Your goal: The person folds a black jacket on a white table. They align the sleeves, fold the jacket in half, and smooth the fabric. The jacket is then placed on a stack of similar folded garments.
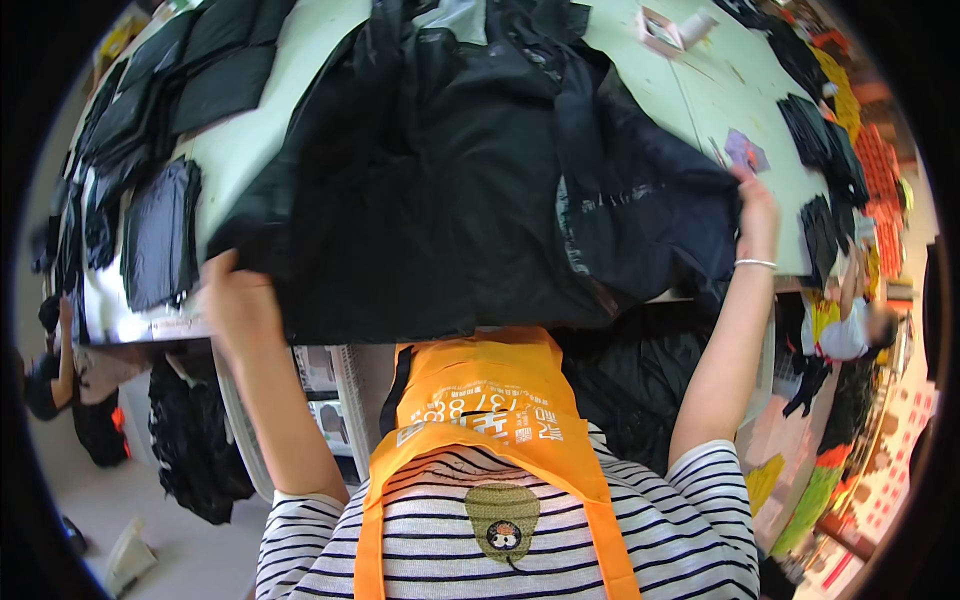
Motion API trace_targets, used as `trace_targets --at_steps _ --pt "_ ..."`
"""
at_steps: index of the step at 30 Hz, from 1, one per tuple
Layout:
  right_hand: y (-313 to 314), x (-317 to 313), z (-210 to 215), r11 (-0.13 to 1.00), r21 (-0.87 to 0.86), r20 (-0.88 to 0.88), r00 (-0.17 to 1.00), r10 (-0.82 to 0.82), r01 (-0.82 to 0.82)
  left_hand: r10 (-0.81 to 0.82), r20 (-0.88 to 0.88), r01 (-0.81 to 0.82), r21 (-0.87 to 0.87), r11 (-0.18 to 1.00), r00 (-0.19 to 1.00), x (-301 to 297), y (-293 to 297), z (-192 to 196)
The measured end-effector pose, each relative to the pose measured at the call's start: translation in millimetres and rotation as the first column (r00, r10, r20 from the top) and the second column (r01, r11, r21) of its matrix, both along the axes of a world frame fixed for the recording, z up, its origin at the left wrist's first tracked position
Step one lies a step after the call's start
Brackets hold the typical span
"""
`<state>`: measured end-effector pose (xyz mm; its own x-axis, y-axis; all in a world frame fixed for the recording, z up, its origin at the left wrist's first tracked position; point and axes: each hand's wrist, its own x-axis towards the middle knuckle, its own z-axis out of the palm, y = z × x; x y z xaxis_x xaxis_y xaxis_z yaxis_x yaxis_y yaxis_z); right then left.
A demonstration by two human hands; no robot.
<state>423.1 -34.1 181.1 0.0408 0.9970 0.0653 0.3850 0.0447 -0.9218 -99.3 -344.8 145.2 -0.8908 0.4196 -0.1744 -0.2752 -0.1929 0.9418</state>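
Note:
A black jacket (460,180) lies spread across the pale green table, its front panels turned open and its lower edge hanging at the table's near side. My left hand (240,300) is closed on the jacket's left edge and is smeared by motion. On the opposite side my right hand (757,212) pinches the jacket's right edge, with the thumb on top. Both arms reach outward, so the cloth is held wide between them. The far end of the jacket runs out of the picture at the top.
Stacks of folded black garments (150,235) sit on the table's left. A small pink box (660,32) and a purple scrap (745,150) lie on the right. Below the table edge are white baskets (340,400) and dark cloth (640,385). Another person (850,325) is at far right.

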Motion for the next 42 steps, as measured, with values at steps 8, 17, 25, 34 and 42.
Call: trace_targets --at_steps 8,17,25,34,42 --pt "-175.3 -180.9 -6.2 0.572 -0.085 -0.607 0.498 0.62 -0.816 -0.362 0.625 0.216 0.299 0.929 0.691 136.0 -1.4 13.5" --pt "-269.3 -166.1 -136.8 0.801 -0.469 -0.367 0.907 0.207 -0.373 -0.479 0.842 0.721 0.169 0.672 0.249 168.7 -8.2 -113.9" --pt "-285.0 -176.9 -140.0 0.8 -0.484 -0.511 0.856 0.07 -0.355 -0.491 0.83 0.818 0.078 0.57 0.263 189.0 15.9 -132.1" --pt "-272.9 -147.4 -126.9 0.941 0.182 0.651 0.752 0.103 -0.286 -0.53 0.677 0.796 -0.138 0.589 0.51 202.7 15.4 -121.5" --pt "-283.8 -198.6 -118.2 0.943 -0.121 0.383 0.862 0.332 -0.31 -0.461 0.702 0.724 -0.113 0.681 0.543 206.9 16.0 -107.9"
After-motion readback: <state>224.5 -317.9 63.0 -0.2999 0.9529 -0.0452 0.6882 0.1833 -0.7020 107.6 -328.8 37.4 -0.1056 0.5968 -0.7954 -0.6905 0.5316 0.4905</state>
